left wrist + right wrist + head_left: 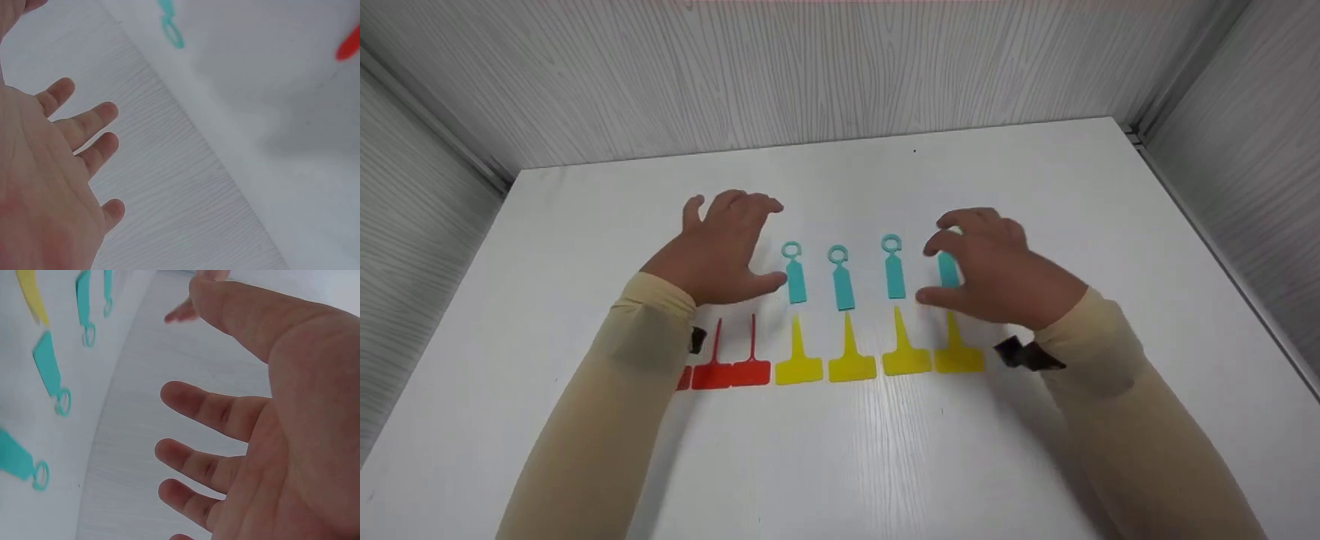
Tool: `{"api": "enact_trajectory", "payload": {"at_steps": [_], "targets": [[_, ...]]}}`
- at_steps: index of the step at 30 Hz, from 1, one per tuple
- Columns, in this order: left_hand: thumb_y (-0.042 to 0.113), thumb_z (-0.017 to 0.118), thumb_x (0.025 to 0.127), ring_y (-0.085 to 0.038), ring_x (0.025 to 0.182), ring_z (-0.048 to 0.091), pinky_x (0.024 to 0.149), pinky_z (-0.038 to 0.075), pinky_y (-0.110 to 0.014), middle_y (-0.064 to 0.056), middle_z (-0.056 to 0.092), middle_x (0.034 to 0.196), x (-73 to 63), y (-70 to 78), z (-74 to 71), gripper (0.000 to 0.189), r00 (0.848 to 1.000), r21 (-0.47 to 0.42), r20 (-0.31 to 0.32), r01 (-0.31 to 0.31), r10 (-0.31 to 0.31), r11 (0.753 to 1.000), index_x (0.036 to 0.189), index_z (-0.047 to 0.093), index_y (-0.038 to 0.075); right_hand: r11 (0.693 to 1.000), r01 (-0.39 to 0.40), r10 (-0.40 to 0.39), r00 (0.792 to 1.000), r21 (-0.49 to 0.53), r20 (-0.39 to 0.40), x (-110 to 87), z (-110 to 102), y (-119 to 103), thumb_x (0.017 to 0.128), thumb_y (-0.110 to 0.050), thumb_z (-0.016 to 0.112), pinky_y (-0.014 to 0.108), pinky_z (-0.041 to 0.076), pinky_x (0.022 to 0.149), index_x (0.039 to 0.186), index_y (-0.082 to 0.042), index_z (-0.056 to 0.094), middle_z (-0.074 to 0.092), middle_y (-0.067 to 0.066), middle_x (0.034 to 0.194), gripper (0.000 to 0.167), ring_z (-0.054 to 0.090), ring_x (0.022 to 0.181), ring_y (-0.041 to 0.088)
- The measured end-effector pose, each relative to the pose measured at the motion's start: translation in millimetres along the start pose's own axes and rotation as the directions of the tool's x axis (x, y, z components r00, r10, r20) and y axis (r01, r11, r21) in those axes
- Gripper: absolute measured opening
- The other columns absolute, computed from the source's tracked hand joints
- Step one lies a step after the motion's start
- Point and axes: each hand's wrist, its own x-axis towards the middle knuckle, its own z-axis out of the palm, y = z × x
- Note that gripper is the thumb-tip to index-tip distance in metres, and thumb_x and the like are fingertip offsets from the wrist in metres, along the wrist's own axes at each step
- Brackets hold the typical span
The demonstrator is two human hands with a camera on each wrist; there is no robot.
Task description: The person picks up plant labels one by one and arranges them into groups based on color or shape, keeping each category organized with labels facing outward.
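Observation:
My left hand [716, 251] is held over the table with its fingers spread and nothing in them. Its thumb tip overlaps the leftmost teal ring-topped tag [796, 283] in the head view. Over on the right, my right hand [990, 266] is also empty, its fingers loosely bent and apart. Partly hidden behind that hand is the rightmost teal tag [948, 271]. Two more teal tags lie between the hands, including one [894, 277] nearer the right. In the right wrist view, the palm [304, 439] faces the row of teal tags [48, 363].
Below the teal row lies a row of yellow T-shaped tags [852, 366]. Red T-shaped tags [751, 373] continue it leftward, partly covered by the left forearm. The white table [840, 465] meets a grey wood-grain panel [840, 75] at the back, with more panels at the sides.

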Motion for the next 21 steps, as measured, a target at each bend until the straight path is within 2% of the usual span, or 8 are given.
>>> {"api": "enact_trajectory", "payload": {"at_steps": [5,8,12,14,16,18,21], "targets": [[0.056,0.076,0.095,-0.040,0.165,0.019,0.123,0.007,-0.083,-0.011,0.032,0.178,-38.4,-6.1,-31.1,0.089,0.993,-0.019,-0.114,0.030,-0.032,0.999,0.169,0.039,0.022,0.998,-0.057,0.061,0.992,0.041,-0.115,-22.7,-37.9,44.0,0.099,-0.039,0.085,0.079,0.027,0.115,0.143,-0.005,0.068,0.042,0.025,0.166,0.058,0.030,0.154,0.051],[0.059,0.071,0.099,-0.042,0.166,0.014,0.121,0.005,-0.084,-0.012,0.027,0.180,-60.2,-12.6,-44.1,0.088,0.982,-0.033,-0.175,0.064,-0.068,0.997,0.170,0.038,0.019,0.997,-0.044,0.055,0.977,0.061,-0.207,-39.6,-55.2,70.2,0.099,-0.034,0.087,0.080,0.030,0.114,0.142,0.000,0.066,0.043,0.031,0.163,0.059,0.033,0.151,0.056],[0.059,0.074,0.098,-0.043,0.167,0.011,0.121,0.001,-0.085,-0.014,0.025,0.180,-84.3,-21.1,-55.0,0.090,0.959,-0.046,-0.260,0.100,-0.109,0.994,0.169,0.039,0.015,0.997,0.003,0.021,0.938,0.071,-0.346,-62.0,-73.1,97.9,0.094,-0.021,0.089,0.076,0.029,0.118,0.137,0.006,0.065,0.049,0.037,0.153,0.056,0.037,0.147,0.060],[0.058,0.075,0.098,-0.043,0.168,0.009,0.121,-0.001,-0.084,-0.015,0.024,0.181,-93.3,-23.3,-58.5,0.091,0.947,-0.056,-0.297,0.110,-0.122,0.992,0.169,0.039,0.014,0.997,0.007,0.024,0.919,0.076,-0.392,-71.8,-81.2,107.8,0.092,-0.018,0.089,0.074,0.024,0.121,0.138,0.008,0.064,0.051,0.037,0.149,0.059,0.036,0.147,0.060],[0.057,0.075,0.098,-0.042,0.168,0.005,0.122,-0.004,-0.082,-0.015,0.021,0.182,-99.7,-24.4,-61.2,0.092,0.936,-0.067,-0.324,0.120,-0.135,0.991,0.169,0.037,0.013,0.997,0.021,0.013,0.891,0.070,-0.454,-81.0,-86.7,115.8,0.089,-0.017,0.088,0.071,0.018,0.124,0.139,0.008,0.062,0.054,0.037,0.146,0.061,0.036,0.148,0.059],[0.058,0.075,0.099,-0.042,0.169,0.001,0.122,-0.006,-0.082,-0.014,0.018,0.184,-104.2,-23.9,-63.8,0.094,0.926,-0.066,-0.345,0.135,-0.150,0.989,0.171,0.035,0.013,0.997,0.027,0.015,0.856,0.072,-0.517,-89.0,-90.0,120.7,0.087,-0.020,0.087,0.068,0.014,0.126,0.140,0.008,0.060,0.051,0.037,0.150,0.066,0.032,0.152,0.056],[0.060,0.074,0.099,-0.041,0.169,-0.002,0.122,-0.007,-0.082,-0.013,0.014,0.185,-108.7,-21.1,-68.4,0.098,0.906,-0.043,-0.391,0.158,-0.163,0.986,0.174,0.031,0.013,0.999,0.042,-0.014,0.763,0.027,-0.647,-95.2,-91.4,125.3,0.084,-0.042,0.084,0.063,0.014,0.128,0.142,0.008,0.058,0.045,0.039,0.157,0.081,0.029,0.154,0.055]]}}
